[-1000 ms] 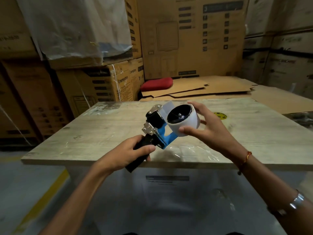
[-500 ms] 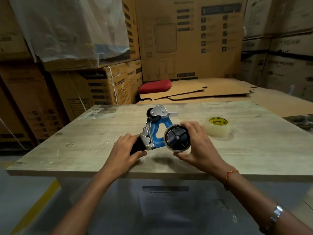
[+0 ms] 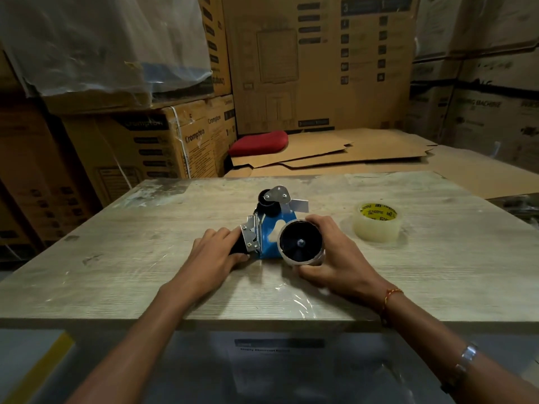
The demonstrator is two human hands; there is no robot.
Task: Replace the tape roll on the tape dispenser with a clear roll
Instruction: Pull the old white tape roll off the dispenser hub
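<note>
At the centre of the frame a blue plastic tape dispenser with metal plates (image 3: 267, 237) is laid on the pale wooden table (image 3: 131, 258). Its black handle is gripped by the left hand (image 3: 217, 255), fingers curled over it. The pale spent roll on the black hub (image 3: 302, 247) is held by the right hand (image 3: 335, 258), thumb below and fingers wrapped round the top and far side. A clear tape roll with a yellow printed core (image 3: 377, 225) is seen lying flat to the right, apart from the hand. A red cushion (image 3: 258, 142) is seen on flattened cardboard behind.
</note>
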